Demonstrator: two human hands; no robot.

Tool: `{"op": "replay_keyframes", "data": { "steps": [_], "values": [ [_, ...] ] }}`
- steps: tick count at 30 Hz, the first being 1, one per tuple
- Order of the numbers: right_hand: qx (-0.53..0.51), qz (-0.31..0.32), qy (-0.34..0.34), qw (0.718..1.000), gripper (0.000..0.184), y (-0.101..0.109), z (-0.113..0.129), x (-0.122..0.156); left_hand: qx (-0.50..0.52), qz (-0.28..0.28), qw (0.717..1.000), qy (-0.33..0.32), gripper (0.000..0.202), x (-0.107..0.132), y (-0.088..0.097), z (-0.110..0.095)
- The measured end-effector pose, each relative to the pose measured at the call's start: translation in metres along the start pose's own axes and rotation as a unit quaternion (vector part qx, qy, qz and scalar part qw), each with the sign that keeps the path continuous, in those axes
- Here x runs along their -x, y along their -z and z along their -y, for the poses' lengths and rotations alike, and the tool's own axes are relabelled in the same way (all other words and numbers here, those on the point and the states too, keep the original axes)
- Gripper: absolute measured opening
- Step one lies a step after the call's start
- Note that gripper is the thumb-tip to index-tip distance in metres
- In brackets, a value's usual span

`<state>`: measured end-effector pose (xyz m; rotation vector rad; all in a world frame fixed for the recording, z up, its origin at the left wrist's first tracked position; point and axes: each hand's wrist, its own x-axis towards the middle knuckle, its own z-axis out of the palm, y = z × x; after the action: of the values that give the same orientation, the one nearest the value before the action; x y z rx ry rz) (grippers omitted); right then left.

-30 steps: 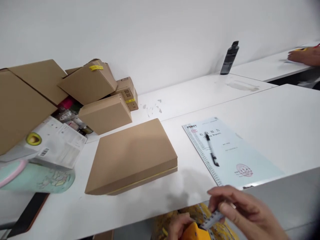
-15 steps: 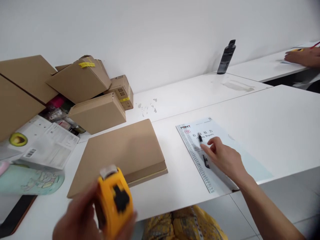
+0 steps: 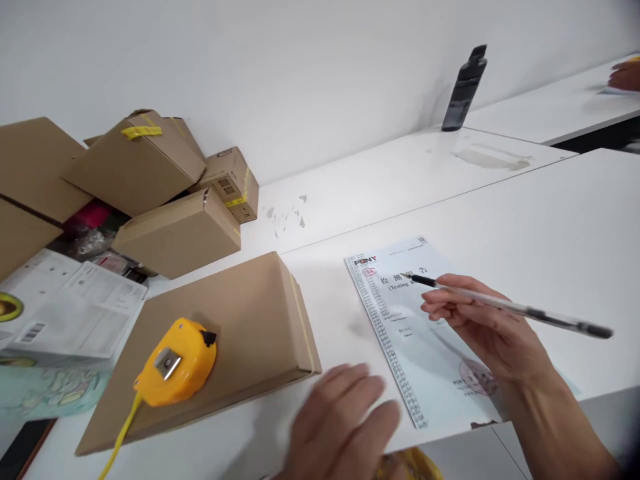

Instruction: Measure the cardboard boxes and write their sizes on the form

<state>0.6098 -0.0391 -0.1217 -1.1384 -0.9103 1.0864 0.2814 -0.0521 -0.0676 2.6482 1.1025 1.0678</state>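
Observation:
My right hand [image 3: 490, 323] grips a clear-barrelled pen [image 3: 480, 297] between thumb and fingers, its tip pointing left above a pale blue report booklet [image 3: 415, 353] on the table. Slightly blurred, my left hand [image 3: 345, 423] is at the table's front edge, between the booklet and a flat brown cardboard box [image 3: 240, 320]. Its fingers are loosely bent and apart, with nothing seen in them. A yellow tape measure [image 3: 180, 363] lies on the flat box, a strip of its tape running down over the box's near edge.
Several cardboard boxes [image 3: 180, 230] are piled at the back left by the wall. A white printed carton [image 3: 75, 300] and a mint-green bottle [image 3: 55, 390] lie at the left. A dark bottle [image 3: 464, 90] stands at the back; another person's hand [image 3: 625, 75] is far right.
The tape measure has left my left hand and rests on the flat box. That hand moved right. My right hand picked the pen up off the booklet; the pen's cap is no longer visible there.

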Motion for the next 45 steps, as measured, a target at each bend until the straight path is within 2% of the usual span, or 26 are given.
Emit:
{"op": "replay_keyframes", "data": {
  "steps": [1, 2, 4, 5, 6, 8, 11, 14, 19, 21, 25, 31, 34, 37, 42, 45],
  "values": [
    [-0.018, -0.011, 0.01, 1.0, 0.034, 0.001, 0.001, -0.001, 0.039, 0.065, 0.994, -0.079, 0.045, -0.003, -0.023, -0.01],
    [-0.024, -0.022, 0.02, 0.999, 0.032, 0.0, 0.001, -0.002, 0.062, 0.129, 0.983, -0.118, 0.048, -0.008, -0.047, -0.018],
    [-0.019, -0.037, 0.033, 0.999, 0.026, -0.007, 0.0, -0.005, 0.052, 0.229, 0.968, -0.091, 0.062, -0.017, -0.087, -0.025],
    [-0.013, -0.038, 0.033, 0.999, 0.031, -0.011, -0.001, -0.006, 0.043, 0.266, 0.959, -0.09, 0.07, -0.022, -0.102, -0.024],
    [-0.007, -0.034, 0.025, 0.999, 0.037, -0.015, -0.003, -0.007, 0.033, 0.296, 0.951, -0.087, 0.076, -0.025, -0.112, -0.022],
    [0.005, -0.007, -0.009, 1.0, 0.047, -0.022, -0.007, -0.008, 0.026, 0.33, 0.938, -0.103, 0.081, -0.027, -0.122, -0.016],
    [0.05, 0.042, -0.092, 0.994, 0.053, -0.028, -0.014, -0.009, 0.033, 0.343, 0.932, -0.112, 0.081, -0.028, -0.12, -0.01],
    [0.125, 0.043, -0.126, 0.983, 0.044, -0.031, -0.019, -0.01, 0.039, 0.35, 0.929, -0.11, 0.08, -0.029, -0.117, -0.009],
    [0.193, -0.011, -0.063, 0.979, 0.046, -0.035, -0.022, -0.009, 0.04, 0.364, 0.925, -0.105, 0.082, -0.031, -0.118, -0.011],
    [0.174, 0.001, -0.064, 0.983, 0.038, -0.036, -0.023, -0.008, 0.035, 0.368, 0.923, -0.105, 0.083, -0.031, -0.118, -0.011],
    [0.164, 0.007, -0.066, 0.984, 0.039, -0.039, -0.029, -0.008, 0.012, 0.358, 0.926, -0.118, 0.085, -0.029, -0.117, -0.011],
    [0.296, -0.03, -0.018, 0.955, 0.043, -0.04, -0.034, -0.008, -0.015, 0.325, 0.935, -0.138, 0.097, -0.025, -0.117, -0.013],
    [0.275, -0.017, 0.001, 0.961, 0.041, -0.039, -0.036, -0.007, -0.017, 0.326, 0.936, -0.135, 0.096, -0.026, -0.117, -0.013],
    [0.232, -0.019, -0.014, 0.973, 0.04, -0.037, -0.04, -0.005, -0.02, 0.338, 0.932, -0.131, 0.093, -0.027, -0.117, -0.014],
    [0.286, -0.053, -0.01, 0.957, 0.033, -0.034, -0.039, 0.001, -0.007, 0.353, 0.927, -0.129, 0.09, -0.03, -0.115, -0.014],
    [0.302, -0.026, 0.002, 0.953, 0.026, -0.032, -0.037, 0.002, 0.004, 0.362, 0.924, -0.125, 0.09, -0.032, -0.114, -0.015]
  ]
}}
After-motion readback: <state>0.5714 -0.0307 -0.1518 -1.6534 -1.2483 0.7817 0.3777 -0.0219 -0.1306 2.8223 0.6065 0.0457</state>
